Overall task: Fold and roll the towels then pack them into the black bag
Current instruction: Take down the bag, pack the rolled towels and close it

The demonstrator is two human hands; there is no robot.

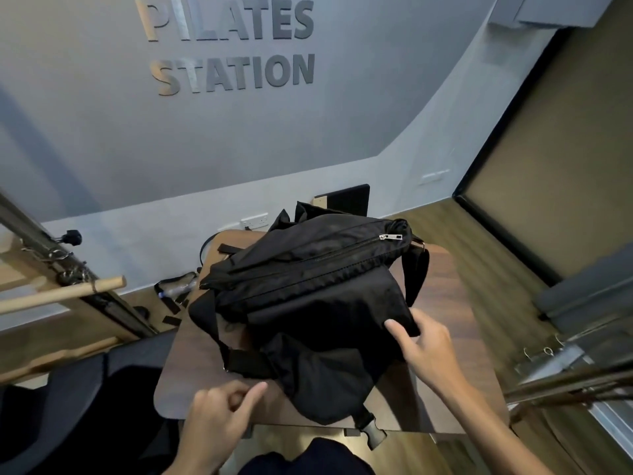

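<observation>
Two hands work at the near edge of the table (452,289). No towel shows; the black bag (308,303) is zipped, its contents hidden, its near strap end blurred. The bag is dark nylon, bulging, with a silver zipper pull (390,237) at its far right. Its long axis runs from the near edge toward the far right corner. My right hand (428,347) pinches the bag's right flap; my left hand (219,413) is loosely curled, holding nothing.
</observation>
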